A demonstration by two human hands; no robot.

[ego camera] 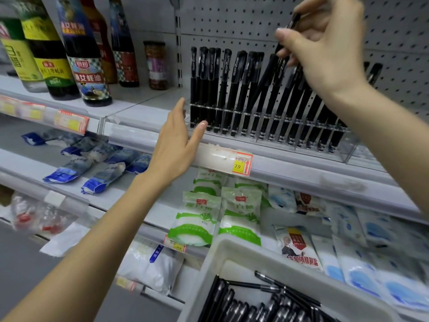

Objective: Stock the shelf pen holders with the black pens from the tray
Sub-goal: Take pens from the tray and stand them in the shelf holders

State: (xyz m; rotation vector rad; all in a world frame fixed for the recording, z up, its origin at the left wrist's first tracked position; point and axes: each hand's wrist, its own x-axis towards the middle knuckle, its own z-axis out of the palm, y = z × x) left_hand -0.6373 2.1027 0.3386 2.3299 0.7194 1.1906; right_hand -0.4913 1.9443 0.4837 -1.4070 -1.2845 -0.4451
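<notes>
Upper left on the shelf [144,110], dark sauce bottles [88,66] beside a small jar [156,65]. Pegboard [232,24] behind. Yellow 7.9 price tag [241,165] on the shelf edge; below, blue-and-white bags [102,173] left, green-and-white bags [240,217] right.

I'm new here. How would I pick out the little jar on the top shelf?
On the upper shelf, tall sauce bottles stand left of the clear pen holder. Between the last bottle and the holder, near the back wall, stands the jar. It is the only short, squat container there, with reddish-brown contents and a pale label.
</notes>
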